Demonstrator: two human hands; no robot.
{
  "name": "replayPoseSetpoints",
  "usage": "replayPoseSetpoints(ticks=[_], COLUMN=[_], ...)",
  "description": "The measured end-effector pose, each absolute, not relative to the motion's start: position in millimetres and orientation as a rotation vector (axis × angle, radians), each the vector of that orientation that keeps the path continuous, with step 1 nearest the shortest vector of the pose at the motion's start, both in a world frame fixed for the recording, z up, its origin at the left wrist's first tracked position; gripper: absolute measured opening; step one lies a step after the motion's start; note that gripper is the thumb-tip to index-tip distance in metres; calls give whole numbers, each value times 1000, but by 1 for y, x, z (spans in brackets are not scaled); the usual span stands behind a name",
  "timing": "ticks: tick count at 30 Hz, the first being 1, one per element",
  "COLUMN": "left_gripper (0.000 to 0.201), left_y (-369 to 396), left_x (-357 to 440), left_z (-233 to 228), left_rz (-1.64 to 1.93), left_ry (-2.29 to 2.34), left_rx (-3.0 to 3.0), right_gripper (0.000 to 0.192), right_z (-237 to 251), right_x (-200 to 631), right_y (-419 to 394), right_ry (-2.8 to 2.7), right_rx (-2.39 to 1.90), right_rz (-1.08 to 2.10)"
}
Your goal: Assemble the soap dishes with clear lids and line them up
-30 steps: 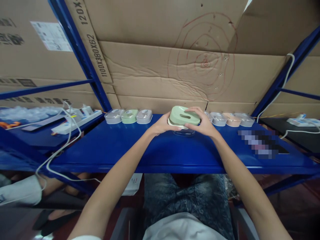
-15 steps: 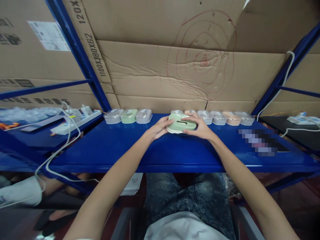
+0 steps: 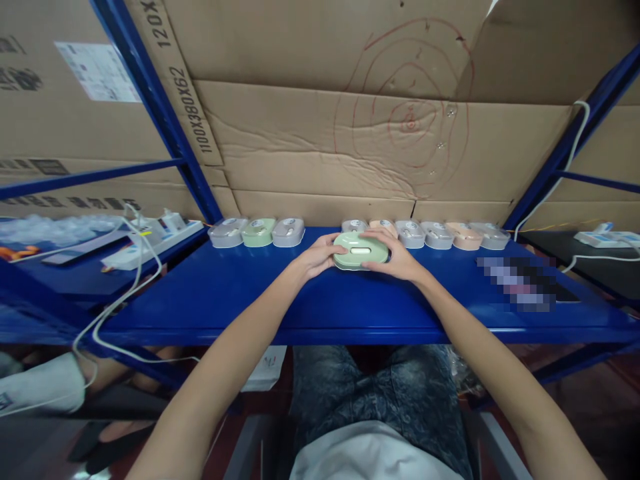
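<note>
- Pale green plastic is forming the rounded case (image 3: 360, 251) that both hands are clasping; it is lying flat on the blue metal shelf (image 3: 280, 300), with a small light oval slot showing on its top.
- At the case's nine o'clock, the left hand (image 3: 314, 257) is curling round its end, thumb lying on the top edge.
- At its three o'clock, the right hand (image 3: 397, 257) is gripping the other end, fingers wrapping over the far rim.
- One green case is sitting between the hands, just in front of the back row.
- Directly at twelve o'clock, six similar cases (image 3: 425, 233) are standing side by side in a row running off toward two o'clock: grey ones with two peach-coloured ones among them, the nearest two partly hidden by the fingers.
- Toward ten o'clock, three more cases (image 3: 257, 232) are sitting in a row: grey, green, grey.
- Further out at nine o'clock, a white power strip (image 3: 150, 240) with trailing cables is lying on the neighbouring shelf.
- Behind everything, cardboard sheets (image 3: 350, 133) are lining the rack.
</note>
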State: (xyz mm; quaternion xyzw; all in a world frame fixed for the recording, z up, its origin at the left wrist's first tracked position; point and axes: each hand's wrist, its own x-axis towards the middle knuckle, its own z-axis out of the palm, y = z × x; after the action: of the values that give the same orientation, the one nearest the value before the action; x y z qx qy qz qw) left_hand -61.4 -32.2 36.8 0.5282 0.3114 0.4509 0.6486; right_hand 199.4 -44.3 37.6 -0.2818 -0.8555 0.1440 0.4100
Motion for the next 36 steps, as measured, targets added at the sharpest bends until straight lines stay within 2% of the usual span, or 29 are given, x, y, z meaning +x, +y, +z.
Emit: replayPoseSetpoints(ticks=[6, 9, 12, 15, 18, 21, 28, 31, 36], left_gripper=[55, 43, 37, 43, 49, 48, 47, 46, 61], left_y=[-26, -20, -13, -9, -8, -9, -9, -11, -16], left_x=[-63, -65, -71, -81, -87, -88, -87, -89, -92], left_z=[36, 36, 37, 38, 40, 42, 42, 43, 47], left_rz=[1100, 1172, 1310, 1368, 1356, 1345, 1333, 1282, 1224], left_ry=[688, 722, 789, 787, 757, 760, 794, 724, 662], left_rx=[1174, 1063, 897, 814, 810, 798, 707, 697, 652], right_gripper=[69, 68, 61, 47, 37, 43, 75, 68, 50], right_z=[27, 24, 25, 27, 28, 28, 25, 32, 45], right_x=[196, 197, 203, 210, 213, 211, 214, 222, 232], right_y=[-27, -24, -27, -31, -35, -38, -35, -35, -37], right_ry=[-1866, -1846, -1910, -2149, -2360, -2415, -2408, -2346, -2187], right_rx=[-820, -849, -892, -935, -976, -1025, -1022, -978, -960], right_rz=[666, 627, 427, 167, 100, 124, 299, 387, 306])
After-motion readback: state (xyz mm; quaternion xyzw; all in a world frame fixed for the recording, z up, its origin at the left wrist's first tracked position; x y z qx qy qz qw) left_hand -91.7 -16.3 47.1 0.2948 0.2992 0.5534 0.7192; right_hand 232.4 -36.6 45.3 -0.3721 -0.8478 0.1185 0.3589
